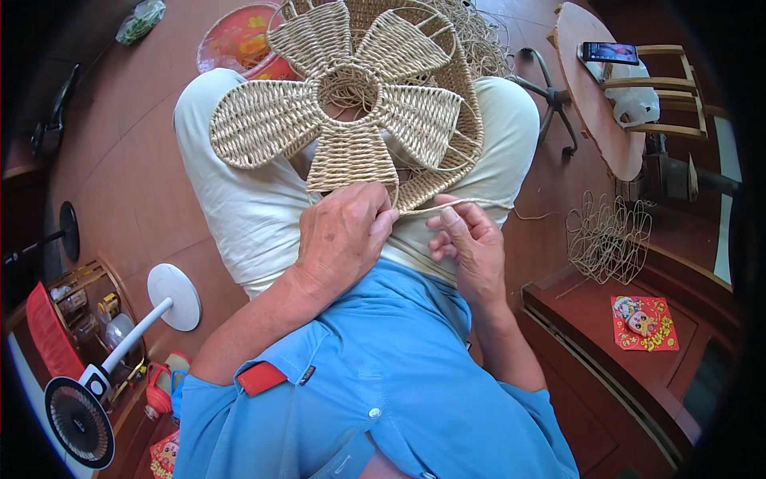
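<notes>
A woven straw flower piece (pixel 263 124) with several petals around a ring rests on an oval woven base (pixel 466 96) over my lap. My left hand (pixel 341 231) is closed on the bottom petal (pixel 351 164) at its lower edge, fingers curled over it. A pale cord (pixel 427 210) runs rightward from that edge to my right hand (pixel 469 238), which pinches it between thumb and forefinger, the other fingers curled. Two petals on the right have bare frame wires along their outer parts.
A plastic tub (pixel 219 52) and loose fibre (pixel 483 40) lie beyond my knees. At right are a wooden table (pixel 598 136) with a phone (pixel 610 53), a chair (pixel 654 83) and wire frames (pixel 606 235) on a red ledge (pixel 562 311). A white fan (pixel 171 295) stands at left.
</notes>
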The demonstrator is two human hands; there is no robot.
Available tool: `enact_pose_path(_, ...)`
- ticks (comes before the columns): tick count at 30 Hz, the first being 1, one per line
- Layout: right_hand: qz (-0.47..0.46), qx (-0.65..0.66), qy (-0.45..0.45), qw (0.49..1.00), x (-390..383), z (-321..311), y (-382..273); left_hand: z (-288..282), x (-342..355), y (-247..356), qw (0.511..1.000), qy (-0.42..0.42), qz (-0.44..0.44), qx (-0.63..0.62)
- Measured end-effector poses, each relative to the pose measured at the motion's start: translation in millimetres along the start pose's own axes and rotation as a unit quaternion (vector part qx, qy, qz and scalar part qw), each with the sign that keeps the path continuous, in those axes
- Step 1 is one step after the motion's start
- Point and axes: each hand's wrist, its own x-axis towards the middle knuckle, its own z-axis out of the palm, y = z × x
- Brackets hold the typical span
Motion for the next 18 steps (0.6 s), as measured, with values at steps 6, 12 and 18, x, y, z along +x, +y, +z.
enact_pose_path(6, -0.184, -0.09, 0.074, 0.976, 15, 24, -6, 1, -1, 0, 1.0, 0.013, -0.003, -0.024)
enact_pose_path(12, -0.277, -0.376, 0.11, 0.877, 37, 42, -12, 3, -3, 0, 0.997, 0.035, -0.023, -0.058)
enact_pose_path(18, -0.235, -0.345, 0.044, 0.908, 34, 44, -14, 7, -4, -4, 0.996, 0.046, -0.029, -0.073)
